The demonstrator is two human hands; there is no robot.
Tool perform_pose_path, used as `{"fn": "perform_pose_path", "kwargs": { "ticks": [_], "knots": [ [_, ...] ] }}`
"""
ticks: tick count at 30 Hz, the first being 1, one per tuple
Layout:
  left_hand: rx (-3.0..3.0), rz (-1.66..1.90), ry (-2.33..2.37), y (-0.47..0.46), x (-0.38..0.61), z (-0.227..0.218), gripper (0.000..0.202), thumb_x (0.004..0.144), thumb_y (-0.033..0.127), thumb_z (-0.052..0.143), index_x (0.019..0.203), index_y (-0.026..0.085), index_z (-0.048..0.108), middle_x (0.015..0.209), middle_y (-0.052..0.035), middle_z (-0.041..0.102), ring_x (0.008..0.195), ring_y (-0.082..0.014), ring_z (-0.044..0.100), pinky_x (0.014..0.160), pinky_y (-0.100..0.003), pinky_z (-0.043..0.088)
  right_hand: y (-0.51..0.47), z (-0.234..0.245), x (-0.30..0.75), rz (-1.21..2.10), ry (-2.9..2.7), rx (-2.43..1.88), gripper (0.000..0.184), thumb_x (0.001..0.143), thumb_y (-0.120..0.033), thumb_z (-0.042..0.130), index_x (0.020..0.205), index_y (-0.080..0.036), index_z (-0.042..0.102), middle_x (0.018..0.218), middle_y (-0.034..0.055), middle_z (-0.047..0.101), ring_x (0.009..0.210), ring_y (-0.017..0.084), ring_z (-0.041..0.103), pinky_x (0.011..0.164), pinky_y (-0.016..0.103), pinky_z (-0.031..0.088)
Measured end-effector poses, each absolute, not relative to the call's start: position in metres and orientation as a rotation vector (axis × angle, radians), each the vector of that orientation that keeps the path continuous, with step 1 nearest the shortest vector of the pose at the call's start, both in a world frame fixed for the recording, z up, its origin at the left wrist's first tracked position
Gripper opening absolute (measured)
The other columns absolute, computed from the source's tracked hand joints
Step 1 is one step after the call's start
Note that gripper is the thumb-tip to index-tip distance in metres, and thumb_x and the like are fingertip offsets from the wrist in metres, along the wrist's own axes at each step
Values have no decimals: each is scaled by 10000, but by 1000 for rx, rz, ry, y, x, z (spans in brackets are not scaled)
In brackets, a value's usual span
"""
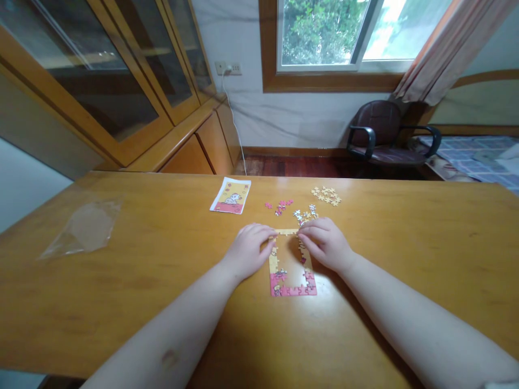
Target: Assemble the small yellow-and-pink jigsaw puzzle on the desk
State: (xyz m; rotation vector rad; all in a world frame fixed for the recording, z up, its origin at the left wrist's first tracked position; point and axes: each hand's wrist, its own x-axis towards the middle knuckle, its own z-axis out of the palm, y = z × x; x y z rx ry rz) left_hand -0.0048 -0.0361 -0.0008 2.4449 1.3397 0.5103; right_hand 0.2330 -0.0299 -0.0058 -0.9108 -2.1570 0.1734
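A small jigsaw frame (291, 289), yellow at the top and pink at the bottom, lies on the wooden table (162, 259) with its middle unfilled. My left hand (247, 249) rests at the frame's upper left corner, fingers curled and pressing on the top edge. My right hand (324, 242) sits at the upper right corner, fingertips pinched down on the top edge pieces. Loose pieces lie just beyond: pink ones (280, 206), mixed ones (305, 214) and yellow ones (326, 195).
A picture card (230, 195) of the puzzle lies at the far middle of the table. A clear plastic bag (85, 227) lies at the left. A wooden glass-door cabinet (121, 81) stands far left, an armchair (381, 138) beyond the table under a window.
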Motion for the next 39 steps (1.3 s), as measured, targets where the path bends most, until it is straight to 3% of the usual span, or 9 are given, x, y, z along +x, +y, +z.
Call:
{"fn": "perform_pose_path", "kwargs": {
  "ticks": [2, 5, 8, 15, 28, 30, 33, 36, 39],
  "knots": [
    [2471, 483, 1489, -38, -1, 1, 301, 924, 274, 431, 1138, 213, 633, 1192, -70, 654, 1108, -225, 571, 1031, -415, 400, -27, -10, 235, 224, -2098, -956, 154, 910, -250, 530, 845, -208, 664, 863, 61, 708, 816, 181, 640, 780, 354, 472],
    [2585, 362, 1683, -43, 7, 10, 414, 887, 281, 493, 1284, 174, 540, 1386, -129, 509, 1241, -305, 467, 1103, -489, 278, -24, -14, 237, 285, -2027, -1019, 167, 912, -270, 530, 809, -216, 650, 849, 60, 704, 817, 190, 642, 772, 356, 493],
    [2522, 246, 1810, -37, 13, 23, 412, 897, 328, 485, 1263, 148, 541, 1262, -161, 572, 1145, -324, 519, 996, -478, 375, -22, -15, 237, 309, -1989, -1049, 174, 913, -273, 527, 789, -218, 636, 839, 55, 702, 805, 189, 644, 761, 351, 504],
    [2582, 137, 1720, 19, 24, 23, 286, 895, 285, 478, 1098, 178, 648, 1099, -122, 632, 1014, -289, 569, 893, -441, 428, -25, -11, 237, 189, -2076, -954, 141, 909, -243, 534, 836, -211, 650, 883, 65, 707, 837, 188, 642, 791, 359, 480],
    [2547, 134, 1710, 36, 32, 3, 267, 905, 289, 476, 1039, 222, 696, 1047, -101, 663, 993, -256, 582, 885, -419, 430, -27, -8, 235, 213, -2084, -927, 171, 914, -245, 513, 831, -210, 659, 869, 68, 703, 825, 185, 639, 794, 356, 482],
    [2517, 157, 1699, 29, 23, 4, 245, 890, 262, 499, 1023, 232, 703, 1069, -91, 664, 1015, -259, 579, 906, -428, 424, -26, -9, 235, 213, -2081, -922, 172, 914, -244, 515, 822, -208, 656, 865, 66, 704, 826, 182, 639, 794, 353, 484],
    [2486, 407, 1715, 18, 8, 8, 279, 875, 244, 518, 1109, 221, 667, 1256, -88, 594, 1141, -260, 530, 985, -418, 396, -25, -11, 234, 211, -2082, -923, 158, 912, -237, 525, 822, -205, 650, 869, 63, 705, 832, 180, 640, 796, 353, 484],
    [2408, 590, 1818, 10, 0, 9, 305, 895, 225, 471, 1145, 226, 645, 1197, -73, 627, 1122, -233, 538, 994, -398, 395, -24, -12, 232, 217, -2082, -923, 158, 913, -239, 525, 819, -203, 646, 865, 65, 703, 830, 182, 643, 793, 357, 484],
    [2452, 515, 1717, 8, -2, 4, 285, 905, 232, 463, 1099, 247, 670, 1111, -50, 669, 1057, -225, 557, 978, -406, 393, -23, -11, 230, 231, -2090, -920, 177, 918, -245, 512, 808, -205, 645, 851, 64, 699, 814, 181, 645, 782, 355, 489]
  ]
}}
